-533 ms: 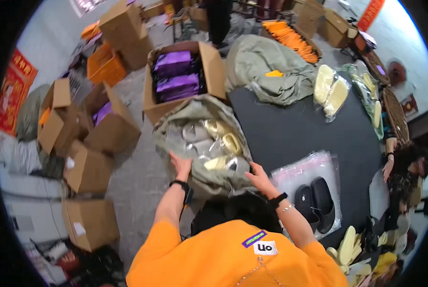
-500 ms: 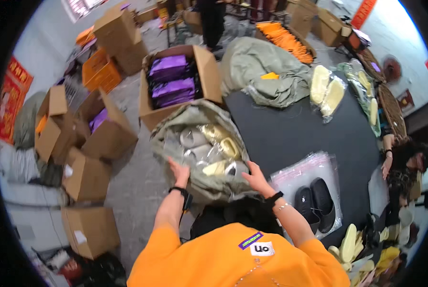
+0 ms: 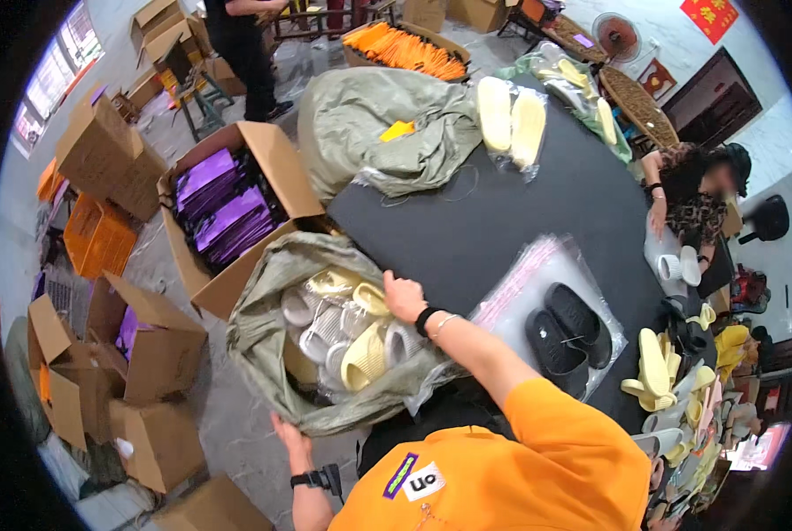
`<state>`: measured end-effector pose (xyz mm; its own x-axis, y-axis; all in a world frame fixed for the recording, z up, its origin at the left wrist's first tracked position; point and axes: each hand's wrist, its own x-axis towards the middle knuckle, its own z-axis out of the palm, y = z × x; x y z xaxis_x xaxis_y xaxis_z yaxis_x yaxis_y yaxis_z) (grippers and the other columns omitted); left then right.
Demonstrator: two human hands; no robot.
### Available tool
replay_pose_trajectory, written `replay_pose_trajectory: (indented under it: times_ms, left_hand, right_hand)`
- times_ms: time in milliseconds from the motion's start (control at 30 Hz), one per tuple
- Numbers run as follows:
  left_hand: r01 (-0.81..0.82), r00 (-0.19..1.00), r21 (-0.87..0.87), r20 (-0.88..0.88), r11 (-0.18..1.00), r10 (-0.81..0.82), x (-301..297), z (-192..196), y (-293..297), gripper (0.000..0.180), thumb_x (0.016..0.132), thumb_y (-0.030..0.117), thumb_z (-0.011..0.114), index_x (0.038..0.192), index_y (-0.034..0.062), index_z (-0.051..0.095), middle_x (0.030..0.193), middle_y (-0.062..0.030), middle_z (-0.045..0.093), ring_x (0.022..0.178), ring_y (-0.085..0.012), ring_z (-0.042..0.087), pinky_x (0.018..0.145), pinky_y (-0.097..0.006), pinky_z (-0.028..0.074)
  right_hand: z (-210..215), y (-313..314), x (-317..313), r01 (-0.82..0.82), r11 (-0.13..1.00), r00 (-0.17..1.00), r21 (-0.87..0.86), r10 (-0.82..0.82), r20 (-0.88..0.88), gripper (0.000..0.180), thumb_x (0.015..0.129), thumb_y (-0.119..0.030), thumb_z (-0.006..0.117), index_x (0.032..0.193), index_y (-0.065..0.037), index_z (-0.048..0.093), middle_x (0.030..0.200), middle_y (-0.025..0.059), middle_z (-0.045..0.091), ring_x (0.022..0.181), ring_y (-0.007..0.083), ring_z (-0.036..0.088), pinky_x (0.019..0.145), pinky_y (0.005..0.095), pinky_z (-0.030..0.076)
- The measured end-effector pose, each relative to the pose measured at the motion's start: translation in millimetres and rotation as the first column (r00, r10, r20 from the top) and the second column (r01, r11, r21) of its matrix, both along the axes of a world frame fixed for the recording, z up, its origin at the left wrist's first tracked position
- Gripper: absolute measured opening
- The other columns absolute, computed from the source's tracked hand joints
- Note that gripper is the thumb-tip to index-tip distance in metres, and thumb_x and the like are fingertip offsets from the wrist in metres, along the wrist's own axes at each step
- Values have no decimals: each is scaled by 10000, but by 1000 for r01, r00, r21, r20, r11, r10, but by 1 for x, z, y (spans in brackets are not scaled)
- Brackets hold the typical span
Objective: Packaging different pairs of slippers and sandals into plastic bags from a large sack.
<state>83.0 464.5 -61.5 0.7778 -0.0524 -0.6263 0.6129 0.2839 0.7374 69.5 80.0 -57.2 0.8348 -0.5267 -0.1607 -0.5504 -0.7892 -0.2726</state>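
A grey-green woven sack [image 3: 256, 311] stands open in front of me, holding several grey and pale yellow slippers [image 3: 365, 358], some in clear plastic. My right hand [image 3: 406, 299] is at the sack's right rim, its fingers curled over the edge beside the slippers. Low on the near side, my left hand [image 3: 291, 442] rests against the outside of the sack with its fingers stretched out; the sack partly hides their tips. To the right, a pair of black slides [image 3: 566, 332] lies on a stack of clear plastic bags [image 3: 513, 305] on the dark table [image 3: 493, 226].
Beyond the sack stands a carton [image 3: 291, 181] of purple packets. A second sack [image 3: 374, 115] and bagged yellow slippers [image 3: 511, 124] lie on the table's far side. Several cartons [image 3: 158, 442] fill the left. A co-worker [image 3: 692, 190] handles slippers at right; loose slippers [image 3: 652, 367] are piled nearer.
My view has swung to the right. The sack now gapes wider and shows more slippers. My right hand has moved farther along the rim, and my left hand has dropped to the sack's near side.
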Motion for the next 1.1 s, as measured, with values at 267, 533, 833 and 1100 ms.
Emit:
replay_pose_trajectory:
  times_ms: [267,533,833,1100]
  left_hand:
    - [-6,992,-91,124,996,17,8,-22,7,451,840,151,404,1275,34,402,1244,-103,470,1108,-258,479,924,-401,407]
    - [-36,939,152,344,988,-19,14,8,-10,439,882,159,503,1287,22,409,1296,-97,424,1129,-210,445,945,-304,349]
    - [80,967,327,203,942,-153,25,15,21,408,824,126,547,1207,-4,496,1178,-66,523,1041,-155,489,901,-268,363]
    - [464,807,640,-20,613,-590,37,4,-34,659,763,435,621,1161,-62,453,1054,-178,587,989,-274,557,829,-321,425]
  right_hand:
    - [-23,30,12,-406,914,907,-10,402,-127,200,714,-213,580,793,-47,659,983,144,576,888,292,581,687,422,483]
    - [20,40,-22,-45,435,986,899,-126,110,354,854,-286,488,1037,11,550,1014,193,571,948,238,527,801,336,391]
    - [30,173,-3,-108,73,994,991,36,105,376,890,-267,473,1188,-43,425,1098,110,506,1011,188,447,878,294,357]
    - [-13,211,-7,-141,212,889,967,456,30,558,826,-188,546,1313,-17,335,1221,191,490,1114,260,471,922,333,356]
